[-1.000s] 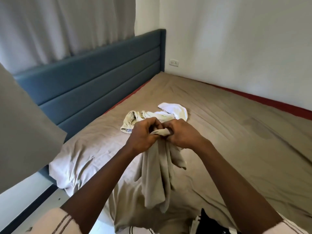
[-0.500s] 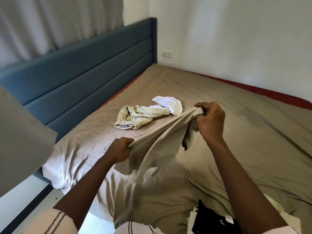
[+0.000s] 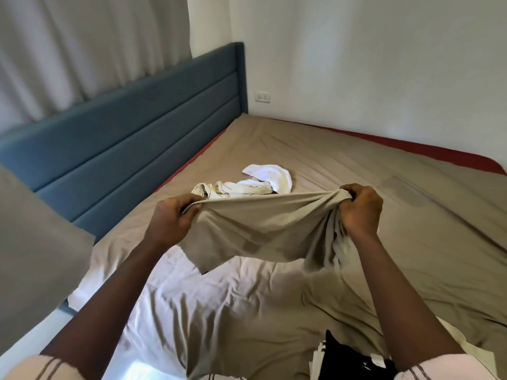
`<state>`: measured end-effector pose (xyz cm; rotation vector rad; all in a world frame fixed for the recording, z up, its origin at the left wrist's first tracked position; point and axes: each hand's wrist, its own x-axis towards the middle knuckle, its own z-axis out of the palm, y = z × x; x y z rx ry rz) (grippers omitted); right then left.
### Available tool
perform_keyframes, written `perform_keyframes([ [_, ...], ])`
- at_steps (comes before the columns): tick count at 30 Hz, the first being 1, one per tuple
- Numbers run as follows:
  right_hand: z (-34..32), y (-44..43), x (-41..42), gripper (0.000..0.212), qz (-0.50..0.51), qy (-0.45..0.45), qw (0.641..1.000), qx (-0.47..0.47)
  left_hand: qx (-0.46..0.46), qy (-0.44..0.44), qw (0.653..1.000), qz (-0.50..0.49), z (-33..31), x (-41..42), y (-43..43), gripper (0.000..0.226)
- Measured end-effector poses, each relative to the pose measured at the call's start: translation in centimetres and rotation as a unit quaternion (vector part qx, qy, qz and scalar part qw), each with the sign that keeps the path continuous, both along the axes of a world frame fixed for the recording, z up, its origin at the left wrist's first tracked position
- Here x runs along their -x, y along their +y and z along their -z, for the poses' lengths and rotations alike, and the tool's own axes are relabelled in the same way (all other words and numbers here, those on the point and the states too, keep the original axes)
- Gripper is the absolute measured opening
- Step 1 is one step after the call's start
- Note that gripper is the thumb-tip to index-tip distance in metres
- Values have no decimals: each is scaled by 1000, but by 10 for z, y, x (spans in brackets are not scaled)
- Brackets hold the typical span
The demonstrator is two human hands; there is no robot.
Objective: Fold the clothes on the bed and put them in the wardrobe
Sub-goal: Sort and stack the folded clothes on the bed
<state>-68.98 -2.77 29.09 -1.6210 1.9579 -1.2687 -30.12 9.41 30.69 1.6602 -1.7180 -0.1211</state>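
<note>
I hold a beige garment [image 3: 263, 231] stretched in the air above the bed [image 3: 397, 215]. My left hand [image 3: 171, 219] grips its left edge. Bunched cloth at its right end is gripped by my right hand [image 3: 359, 209], and the rest hangs down below both fists. Behind the garment, a crumpled cream piece of clothing [image 3: 230, 189] and a white one [image 3: 270, 175] lie together on the taupe sheet. A black garment with white parts [image 3: 345, 360] lies at the near edge, partly hidden by my right arm.
A blue padded headboard [image 3: 123, 144] runs along the bed's left side, with grey curtains [image 3: 82, 45] above it. White walls close the far side and right. A grey panel [image 3: 33, 256] juts in at the left. A strip of pale floor [image 3: 24, 344] shows at lower left.
My hands were together, bunching the beige garment. They have moved apart and level, spreading its top edge wide between them, and the hanging cloth has lifted off the bed.
</note>
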Motion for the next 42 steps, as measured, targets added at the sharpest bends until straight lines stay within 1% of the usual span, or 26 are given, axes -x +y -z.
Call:
perform_keyframes([
  [3, -3, -2, 12, 29, -1, 146, 989, -19, -69, 17, 997, 26, -18, 6, -4, 10],
  [5, -3, 0, 19, 22, -19, 199, 979, -42, -169, -36, 984, 39, -27, 2, -9, 22],
  [7, 3, 2, 25, 19, -47, 194, 977, -78, -271, -146, 950, 49, -31, -5, -15, 31],
  [9, 11, 1, 31, 24, -83, 161, 978, -101, -336, -225, 914, 37, -31, -10, -18, 27],
  [10, 14, 2, 33, 28, -105, 144, 978, -107, -347, -238, 907, 27, -30, -11, -19, 23],
  [12, 20, 4, 35, 42, -153, 139, 972, -113, -340, -232, 911, 10, -25, -13, -16, 16],
  [14, 26, 6, 35, 53, -210, 212, 942, -152, -326, -206, 923, 0, -21, -13, -13, 14],
  [16, 37, 11, 32, 39, -257, 333, 886, -197, -312, -193, 930, -9, -15, -12, -11, 18],
  [18, 47, 22, 27, 25, -263, 432, 833, -226, -295, -208, 932, -21, -10, -7, -7, 18],
  [21, 74, 40, 25, 22, -286, 486, 790, -239, -245, -247, 937, -43, -1, 5, -2, 23],
  [22, 84, 46, 25, 22, -314, 482, 782, -241, -218, -245, 943, -49, 1, 7, -1, 24],
  [23, 95, 51, 26, 21, -345, 450, 785, -251, -192, -240, 950, -53, 3, 8, 1, 24],
  [24, 103, 59, 27, 19, -371, 372, 806, -272, -173, -237, 954, -58, 6, 9, 1, 24],
  [26, 119, 75, 23, 15, -372, 165, 860, -309, -166, -236, 954, -76, 10, 11, 0, 22],
  [27, 123, 81, 16, 18, -347, 76, 877, -325, -174, -228, 954, -88, 11, 13, -1, 20],
  [28, 124, 87, 8, 26, -334, -5, 875, -350, -186, -211, 954, -100, 11, 15, -2, 18],
  [29, 127, 91, -1, 31, -325, -86, 855, -396, -201, -186, 955, -110, 12, 17, -4, 15],
  [30, 131, 92, -8, 32, -316, -171, 815, -454, -213, -155, 958, -117, 10, 20, -7, 13],
  [31, 135, 96, -15, 31, -311, -230, 764, -516, -221, -122, 960, -119, 10, 23, -9, 11],
  [32, 135, 99, -18, 32, -318, -238, 730, -556, -226, -93, 963, -118, 8, 26, -11, 10],
  [33, 137, 102, -20, 34, -348, -202, 710, -577, -228, -74, 964, -113, 5, 29, -13, 8],
  [34, 141, 105, -21, 31, -388, -139, 708, -573, -233, -65, 964, -108, 3, 32, -14, 5],
  [36, 154, 112, -26, 12, -450, -34, 725, -520, -251, -57, 963, -82, -4, 36, -15, 8],
  [38, 166, 118, -33, 13, -458, -7, 757, -466, -280, -67, 957, -37, -16, 39, -14, 22],
  [40, 170, 125, -46, 17, -436, -66, 789, -428, -307, -69, 949, 3, -28, 45, -12, 26],
  [42, 169, 134, -65, 33, -415, -128, 804, -406, -326, -57, 943, 21, -39, 55, -10, 26],
])
